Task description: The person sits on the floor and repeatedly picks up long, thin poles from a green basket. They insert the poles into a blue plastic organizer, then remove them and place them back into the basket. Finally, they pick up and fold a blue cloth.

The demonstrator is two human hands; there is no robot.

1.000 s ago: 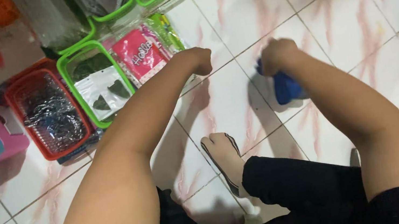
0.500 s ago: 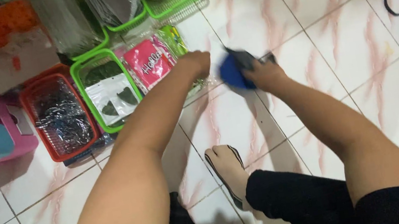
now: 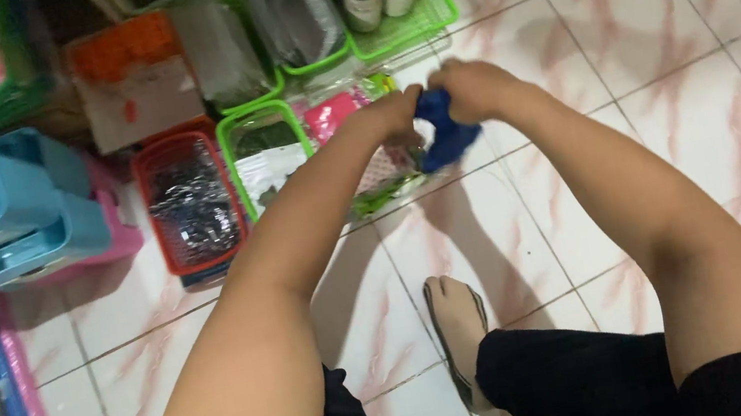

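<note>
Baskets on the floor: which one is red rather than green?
The red basket, filled with dark shiny bits, left of the green basket nearest the left hand. The other baskets have bright green rims; only this one is red.

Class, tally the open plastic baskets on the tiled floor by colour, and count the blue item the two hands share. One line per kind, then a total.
Green baskets: 4
Red basket: 1
Blue cloth-like piece, held between left hand and right hand: 1
Total: 6
</note>
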